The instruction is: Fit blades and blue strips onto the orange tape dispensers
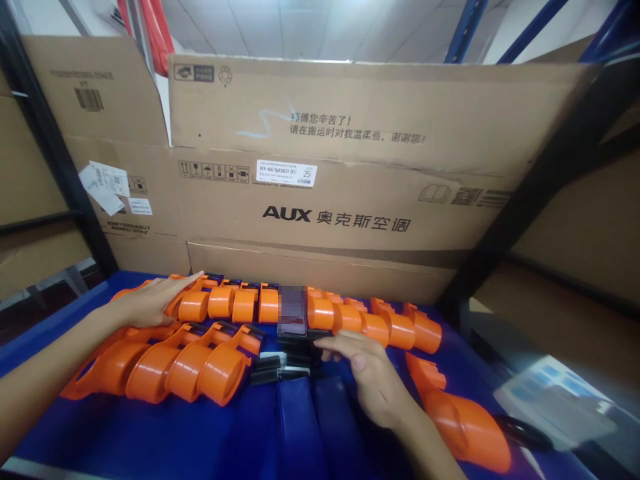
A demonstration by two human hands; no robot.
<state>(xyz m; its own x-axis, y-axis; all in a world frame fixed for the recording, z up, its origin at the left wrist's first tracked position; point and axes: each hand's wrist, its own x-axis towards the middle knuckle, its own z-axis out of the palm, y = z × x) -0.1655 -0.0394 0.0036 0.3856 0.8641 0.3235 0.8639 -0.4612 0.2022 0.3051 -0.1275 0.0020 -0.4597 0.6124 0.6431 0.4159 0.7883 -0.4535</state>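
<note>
My left hand (155,299) lies with its fingers stretched out over the left end of the back row of orange plastic cup-shaped pieces with handles (193,307). A nearer row of the same orange pieces (187,373) lies below it. My right hand (367,373) is at the middle, fingers loosely bent and the index finger reaching to a stack of small black pieces (295,343); I see nothing held in it. Behind the stack is a flat dark rectangular object (293,310), partly pixelated. More orange cup-shaped pieces (375,328) line the back to the right.
Two dark blue oblong items (297,420) lie in front of the black pieces on the blue surface (210,440). Larger orange pieces (465,427) lie at right. A cardboard AUX panel (325,193) stands behind, between dark posts (530,193).
</note>
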